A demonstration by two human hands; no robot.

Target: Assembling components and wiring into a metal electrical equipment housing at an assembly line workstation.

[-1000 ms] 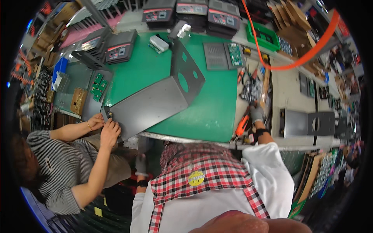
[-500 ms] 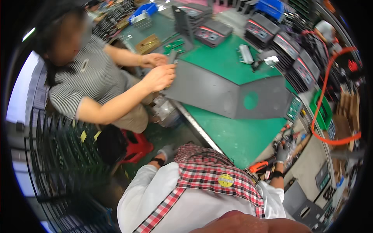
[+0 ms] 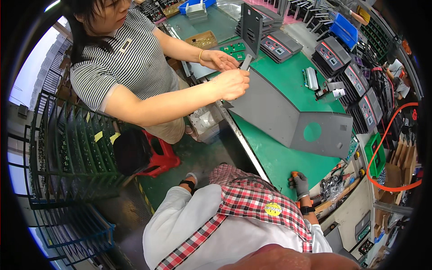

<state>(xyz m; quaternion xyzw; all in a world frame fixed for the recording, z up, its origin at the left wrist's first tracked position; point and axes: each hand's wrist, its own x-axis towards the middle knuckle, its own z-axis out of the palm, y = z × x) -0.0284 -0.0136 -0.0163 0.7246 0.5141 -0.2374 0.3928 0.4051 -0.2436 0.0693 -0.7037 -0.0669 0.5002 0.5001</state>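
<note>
Fingers of the gloved right hand (image 3: 299, 185) close around a small orange-ended piece (image 3: 294, 174), probably a hand tool, though most of it is hidden by the glove. In the head view, the hand is over the near edge of the green mat (image 3: 280, 163). Half a second ago it was among the tools at the bench's right side; now it has come away from them with the piece, which suggests that the picking-up is done. The person's view also took in more of the bench's right side a second ago.

The left hand (image 3: 192, 177) hangs low at the person's side, above the floor and off the bench; whether its fingers are spread or pressed together, I cannot tell.

Beyond the right hand, and apart from it, a bent grey metal panel (image 3: 275, 105) lies across the mat. At its far left end, a co-worker's hand (image 3: 231, 84) is beside a small grey bracket (image 3: 246, 62). Tools and a clear bag (image 3: 334, 186) lie right of the mat.
</note>
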